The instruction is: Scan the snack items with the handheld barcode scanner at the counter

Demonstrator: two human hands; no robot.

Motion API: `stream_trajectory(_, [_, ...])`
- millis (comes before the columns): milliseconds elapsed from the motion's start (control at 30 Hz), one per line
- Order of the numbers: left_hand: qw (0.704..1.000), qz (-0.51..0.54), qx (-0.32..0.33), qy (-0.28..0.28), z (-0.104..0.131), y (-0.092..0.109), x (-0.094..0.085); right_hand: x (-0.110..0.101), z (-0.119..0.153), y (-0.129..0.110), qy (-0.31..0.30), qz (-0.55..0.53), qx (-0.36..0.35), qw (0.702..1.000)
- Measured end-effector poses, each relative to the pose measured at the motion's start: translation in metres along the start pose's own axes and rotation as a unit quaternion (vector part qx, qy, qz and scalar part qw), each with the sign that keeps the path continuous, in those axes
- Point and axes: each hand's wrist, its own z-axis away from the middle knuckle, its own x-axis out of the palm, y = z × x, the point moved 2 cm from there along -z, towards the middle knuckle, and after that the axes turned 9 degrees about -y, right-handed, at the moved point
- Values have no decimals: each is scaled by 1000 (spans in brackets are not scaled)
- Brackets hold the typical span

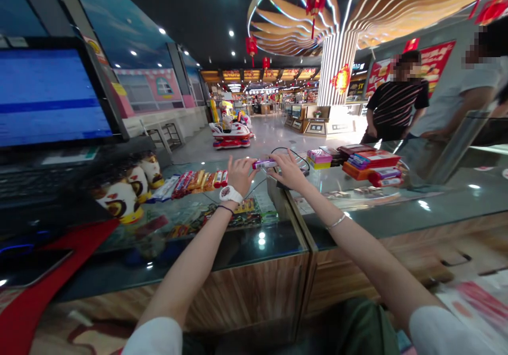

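My left hand point(239, 175), with a white watch at its wrist, pinches the left end of a purple candy roll point(263, 163) above the glass counter. The roll's right end sits at the fingers of my right hand point(289, 172), whose other fingers point upward. Just left of my left hand lies a row of wrapped candy bars point(194, 181) in red, orange and gold. To the right of my right hand, a pink and yellow stack of small packs point(319, 157) stands beside a pile of red and orange boxes point(371, 160), with more purple rolls on and near it.
A monitor point(51, 93) and several printed figure-shaped containers point(137, 185) stand at the left. More packets show beneath the glass counter top point(254, 249). Across the counter at the right are two people point(397, 103). A kiddie ride point(230, 133) stands farther back.
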Motion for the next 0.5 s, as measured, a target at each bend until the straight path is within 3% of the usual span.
stream_trajectory(167, [999,-14,44,-26,4,6,5,-1,18,8,12,-17,9,1000])
stream_trajectory(500, [998,-7,44,-36,9,9,6,-3,22,12,21,5,29,999])
